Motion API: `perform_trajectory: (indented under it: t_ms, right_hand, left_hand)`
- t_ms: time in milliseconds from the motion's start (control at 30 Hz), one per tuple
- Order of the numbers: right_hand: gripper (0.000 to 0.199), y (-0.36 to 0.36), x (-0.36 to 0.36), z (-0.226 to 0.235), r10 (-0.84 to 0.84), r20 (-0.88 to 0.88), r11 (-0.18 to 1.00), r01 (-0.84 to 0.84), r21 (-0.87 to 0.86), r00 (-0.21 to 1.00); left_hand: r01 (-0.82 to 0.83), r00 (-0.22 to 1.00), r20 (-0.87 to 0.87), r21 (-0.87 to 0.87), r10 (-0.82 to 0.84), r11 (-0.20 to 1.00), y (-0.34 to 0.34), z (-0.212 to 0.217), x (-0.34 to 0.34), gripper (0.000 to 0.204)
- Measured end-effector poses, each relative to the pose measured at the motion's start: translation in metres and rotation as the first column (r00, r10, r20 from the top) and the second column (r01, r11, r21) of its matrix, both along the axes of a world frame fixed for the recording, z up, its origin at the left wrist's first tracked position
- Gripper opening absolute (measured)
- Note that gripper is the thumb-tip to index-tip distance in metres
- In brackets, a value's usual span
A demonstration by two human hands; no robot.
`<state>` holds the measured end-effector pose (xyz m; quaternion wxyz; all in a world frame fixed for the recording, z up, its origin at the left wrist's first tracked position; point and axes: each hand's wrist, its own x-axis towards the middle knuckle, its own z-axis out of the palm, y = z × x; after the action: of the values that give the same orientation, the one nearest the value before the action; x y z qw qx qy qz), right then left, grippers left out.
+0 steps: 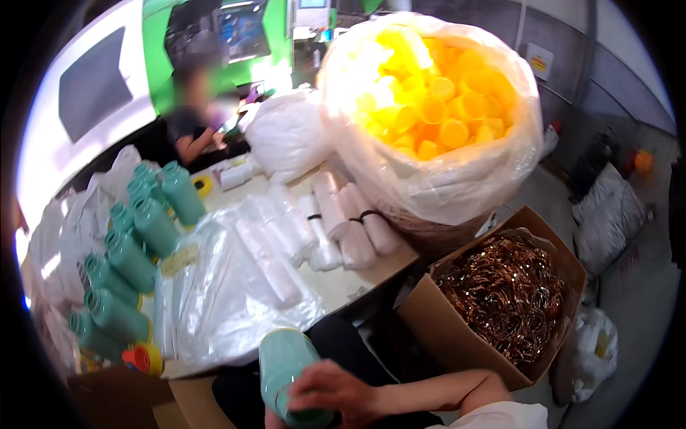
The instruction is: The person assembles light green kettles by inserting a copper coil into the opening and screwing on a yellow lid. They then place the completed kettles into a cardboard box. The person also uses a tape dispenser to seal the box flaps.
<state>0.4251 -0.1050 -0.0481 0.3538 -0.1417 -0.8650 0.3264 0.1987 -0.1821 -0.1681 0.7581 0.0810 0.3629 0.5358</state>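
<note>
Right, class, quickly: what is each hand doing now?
Right hand: closed around the neck end of the teal bottle, holding it.
Left hand: mostly hidden behind the bottle; cannot tell.

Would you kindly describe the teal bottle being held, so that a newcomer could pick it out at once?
Start at the cardboard box of coppery metal rings on the right, then look left along the bottom edge of the picture. There a hand wraps around a teal bottle close to the camera. Unlike the other teal bottles lying in rows at the table's left, it is the only one held.

Right hand (336,395) holds a teal bottle (286,372) beside the cardboard box (443,329).
</note>
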Motion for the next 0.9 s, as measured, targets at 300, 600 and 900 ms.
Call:
perform_trajectory:
  t_ms: [300, 600, 900]
  right_hand:
    - [0.070, 0.307, 0.242, 0.189, -0.970, -0.206, -0.095, 0.582, 0.808, 0.128]
    - [0.058, 0.385, 0.297, 0.082, -0.821, -0.448, -0.571, 0.536, 0.622, -0.355]
    - [0.065, 0.353, 0.339, 0.131, -0.998, 0.036, -0.023, 0.904, 0.427, -0.043]
  left_hand:
    - [0.089, 0.677, -0.729, 0.217, 0.101, 0.972, 0.015, -0.032, 0.004, 0.047]
    - [-0.289, 0.690, -0.689, 0.015, 0.219, 0.957, -0.015, -0.031, -0.002, 0.031]
    - [-0.520, 0.835, -0.226, -0.030, 0.501, 0.854, 0.039, 0.016, -0.039, 0.038]
